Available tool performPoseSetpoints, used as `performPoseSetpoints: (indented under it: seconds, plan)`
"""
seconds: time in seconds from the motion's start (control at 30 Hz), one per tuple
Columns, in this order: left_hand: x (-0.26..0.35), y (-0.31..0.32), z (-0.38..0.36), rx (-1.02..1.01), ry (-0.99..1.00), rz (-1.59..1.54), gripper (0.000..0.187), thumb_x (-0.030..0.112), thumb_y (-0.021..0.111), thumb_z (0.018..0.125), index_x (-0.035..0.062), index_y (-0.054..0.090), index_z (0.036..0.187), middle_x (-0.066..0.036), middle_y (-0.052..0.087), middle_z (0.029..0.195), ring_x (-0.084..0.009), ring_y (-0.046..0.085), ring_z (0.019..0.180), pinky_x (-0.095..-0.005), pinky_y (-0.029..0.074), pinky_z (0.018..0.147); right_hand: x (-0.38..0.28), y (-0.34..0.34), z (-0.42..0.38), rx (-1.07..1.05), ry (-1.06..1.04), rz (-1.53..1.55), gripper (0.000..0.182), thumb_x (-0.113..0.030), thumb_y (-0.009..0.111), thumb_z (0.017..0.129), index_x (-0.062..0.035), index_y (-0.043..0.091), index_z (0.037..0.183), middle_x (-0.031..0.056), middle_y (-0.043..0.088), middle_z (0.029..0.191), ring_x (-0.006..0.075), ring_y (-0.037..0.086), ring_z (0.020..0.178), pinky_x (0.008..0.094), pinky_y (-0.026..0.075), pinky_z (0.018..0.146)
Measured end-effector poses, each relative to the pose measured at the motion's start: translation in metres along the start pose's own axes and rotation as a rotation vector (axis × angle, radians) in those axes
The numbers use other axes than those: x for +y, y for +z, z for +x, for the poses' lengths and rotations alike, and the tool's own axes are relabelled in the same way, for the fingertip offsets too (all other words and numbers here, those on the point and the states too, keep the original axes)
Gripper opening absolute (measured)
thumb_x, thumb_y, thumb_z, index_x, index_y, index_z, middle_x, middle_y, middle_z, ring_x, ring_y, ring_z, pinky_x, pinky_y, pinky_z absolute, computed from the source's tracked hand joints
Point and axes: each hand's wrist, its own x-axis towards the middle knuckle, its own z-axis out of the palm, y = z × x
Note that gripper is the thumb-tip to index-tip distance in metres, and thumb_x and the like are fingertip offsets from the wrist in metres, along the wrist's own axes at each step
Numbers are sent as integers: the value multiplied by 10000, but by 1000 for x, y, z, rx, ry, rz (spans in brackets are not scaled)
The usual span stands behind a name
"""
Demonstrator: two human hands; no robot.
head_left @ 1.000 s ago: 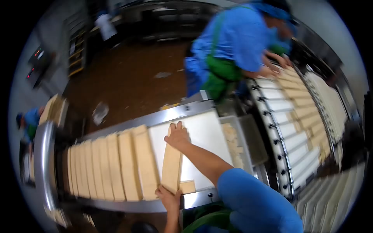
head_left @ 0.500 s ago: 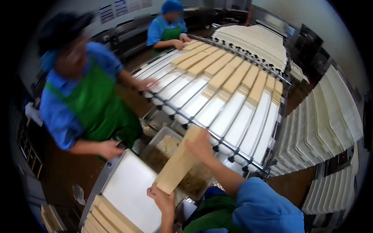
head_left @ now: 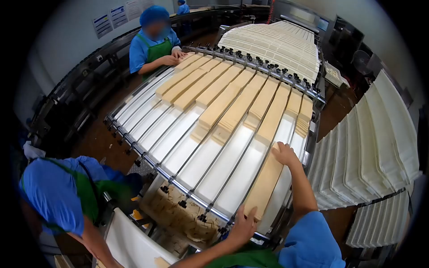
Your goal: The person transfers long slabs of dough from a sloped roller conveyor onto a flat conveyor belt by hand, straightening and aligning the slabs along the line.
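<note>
A long cream-coloured stack of thin sheets (head_left: 262, 190) lies in a lane near the right side of a white conveyor table (head_left: 196, 167), between metal guide rods. My left hand (head_left: 242, 227) grips its near end, thumb and fingers about the corner. On the far end, my right hand (head_left: 287, 155) is closed over the edge. Just ahead in the lanes lie several similar stacks (head_left: 268, 116), side by side; some lean so that their thin layers show.
A co-worker (head_left: 154, 42) stands at the table's far left with hands by the stacks. Another co-worker (head_left: 67, 196) bends over a white tray (head_left: 134, 236) at the lower left. A bin of scraps (head_left: 178, 214) sits below the front rail; white racks (head_left: 366, 152) stand at right.
I have moved the stack from above the scrap bin to the right, onto the table's lane. The nearer co-worker has bent down over the tray at the lower left.
</note>
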Motion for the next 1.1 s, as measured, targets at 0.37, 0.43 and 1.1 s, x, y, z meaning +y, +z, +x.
performPoseSetpoints:
  seconds: [0.37,0.43,1.1]
  plan:
    - [11,-11,171,165,257,-245,545,-72,471,791,87,407,1308,-225,220,1419,-431,325,1279,-349,468,909,7,-3,-16,530,-138,68,671,-406,582,849,-53,370,1379,213,312,1437,390,310,1288,512,197,1053]
    - [5,-27,141,153,220,-269,540,-76,461,786,79,417,1301,-223,226,1414,-419,325,1282,-345,505,865,10,10,-48,512,-198,108,646,-360,596,843,-48,380,1365,212,337,1418,385,313,1285,504,197,1054]
    - [-138,-114,-330,1580,-806,332,551,85,614,777,3,411,1282,-249,398,1286,-416,363,1217,-480,278,1045,-315,164,-302,-164,-1469,495,257,-71,581,776,3,590,1023,169,579,1105,344,499,1079,431,362,964]
